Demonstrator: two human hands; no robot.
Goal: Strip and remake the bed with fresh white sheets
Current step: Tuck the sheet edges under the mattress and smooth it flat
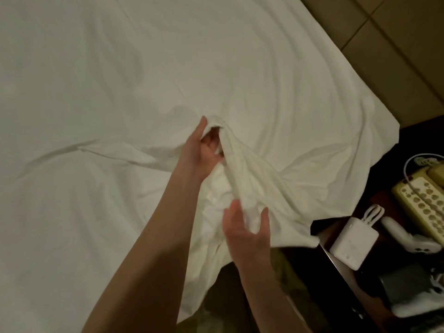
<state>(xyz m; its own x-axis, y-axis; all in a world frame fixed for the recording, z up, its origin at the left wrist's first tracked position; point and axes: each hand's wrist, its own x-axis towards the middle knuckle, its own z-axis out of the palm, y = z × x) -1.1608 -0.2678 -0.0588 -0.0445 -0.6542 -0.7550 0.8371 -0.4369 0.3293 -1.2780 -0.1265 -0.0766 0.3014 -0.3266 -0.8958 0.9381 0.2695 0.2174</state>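
While L hand (204,150) grips sheet (240,80), R hand (245,231) spread, touching it.

A dark nightstand (336,280) stands at lower right. On it, a white charger (353,243) lies near its front edge, with a yellowish phone (418,207) behind and a white cable (408,174) curving over the phone. Beige wall panels (396,44) rise beyond the nightstand.

Wrinkled white cotton sheet (120,68) covers the bed. Left hand (204,150) grips a raised fold of it, fingers curled into the cloth. Right hand (245,231), fingers spread and relaxed, rests against the bunched corner. Dark tabletop (408,135) at right carries a white boxy charger (353,243) and a yellowed power strip (420,205).
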